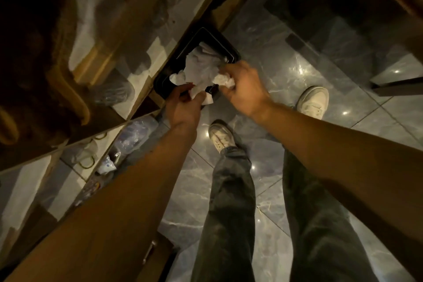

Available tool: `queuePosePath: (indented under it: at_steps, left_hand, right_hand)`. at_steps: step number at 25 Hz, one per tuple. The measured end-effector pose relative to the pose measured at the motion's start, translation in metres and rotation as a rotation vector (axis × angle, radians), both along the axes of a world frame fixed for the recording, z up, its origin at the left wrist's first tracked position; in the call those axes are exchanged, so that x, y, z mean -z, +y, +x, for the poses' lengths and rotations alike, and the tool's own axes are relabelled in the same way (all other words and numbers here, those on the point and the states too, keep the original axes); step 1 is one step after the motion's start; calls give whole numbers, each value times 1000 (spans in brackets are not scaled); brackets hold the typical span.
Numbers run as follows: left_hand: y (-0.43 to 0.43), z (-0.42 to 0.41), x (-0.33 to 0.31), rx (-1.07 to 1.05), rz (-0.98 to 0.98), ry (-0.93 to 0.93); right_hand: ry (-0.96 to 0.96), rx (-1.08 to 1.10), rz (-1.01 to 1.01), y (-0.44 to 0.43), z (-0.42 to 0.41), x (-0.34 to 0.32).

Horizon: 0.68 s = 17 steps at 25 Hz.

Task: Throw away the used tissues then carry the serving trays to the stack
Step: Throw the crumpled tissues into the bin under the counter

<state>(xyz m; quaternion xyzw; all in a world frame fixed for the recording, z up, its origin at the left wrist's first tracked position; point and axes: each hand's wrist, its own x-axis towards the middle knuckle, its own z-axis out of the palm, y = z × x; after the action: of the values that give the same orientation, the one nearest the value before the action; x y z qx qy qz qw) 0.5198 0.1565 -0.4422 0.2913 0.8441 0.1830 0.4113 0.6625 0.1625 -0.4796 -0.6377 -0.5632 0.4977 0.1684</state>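
Observation:
A black rectangular bin [225, 42] stands on the floor against the wooden counter, with crumpled white tissues [201, 65] heaped in its opening. My left hand [183, 104] reaches over the bin's near rim and pinches a white tissue [201, 92] between thumb and fingers. My right hand [242, 84] hovers over the bin's right side, closed on a balled-up tissue [224, 80]. No serving trays are in view.
A wooden counter with open shelves [128, 89] runs along the left, holding clear plastic bags and bottles [135, 137]. The glossy grey tiled floor [309, 75] spreads to the right. My legs and white shoes [222, 136] stand just behind the bin.

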Motion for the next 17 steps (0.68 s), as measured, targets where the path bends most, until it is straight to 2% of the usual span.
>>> queuePosePath:
  at_steps: [5,9,13,17]
  left_hand:
    - [20,-18,41,9,-81,63]
    - [29,-32,61,117,-76,169]
    - [30,-37,73,130,-51,160]
    - [29,-40,77,84,-26,133]
  right_hand:
    - [-45,19,-94,23,-27,48]
    - [-50,37,-69,42,-35,70]
    - [-73,44,7,45,-46,83]
    - [-36,78,-8,44,-52,86]
